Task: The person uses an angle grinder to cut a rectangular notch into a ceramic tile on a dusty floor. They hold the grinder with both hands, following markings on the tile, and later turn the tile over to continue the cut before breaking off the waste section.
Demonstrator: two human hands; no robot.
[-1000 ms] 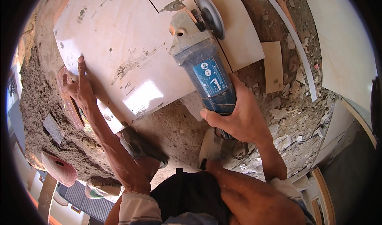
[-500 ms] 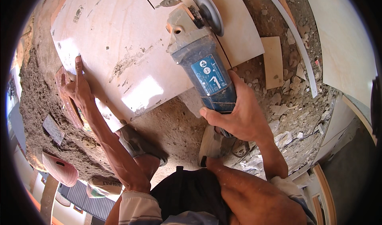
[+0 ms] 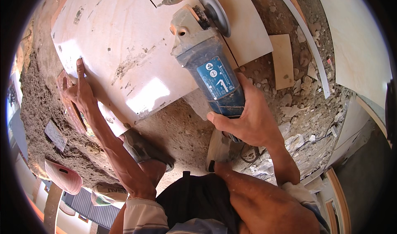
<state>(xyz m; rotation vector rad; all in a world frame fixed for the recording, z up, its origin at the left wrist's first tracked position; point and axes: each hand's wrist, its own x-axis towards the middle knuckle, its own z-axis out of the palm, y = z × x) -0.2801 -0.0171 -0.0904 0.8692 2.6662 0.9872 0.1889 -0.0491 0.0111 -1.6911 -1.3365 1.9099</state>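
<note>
My right hand is closed round the rear body of a blue angle grinder, its thumb on the near side. The grinder's grey disc stands tilted over a pale, marbled tile, by a dark straight line across its face; whether it touches the tile or spins I cannot tell. At the tile's left edge, my left hand lays one straight digit on top, while the others bend over the edge beside a reddish-brown board. Grey smears mark the tile.
Broken tile bits and rubble cover the ground at right, beside a narrow tile offcut and a thin white strip. Another large tile lies far right. A pink cap and a small grey tile piece lie at left. My shoes are close below the tile.
</note>
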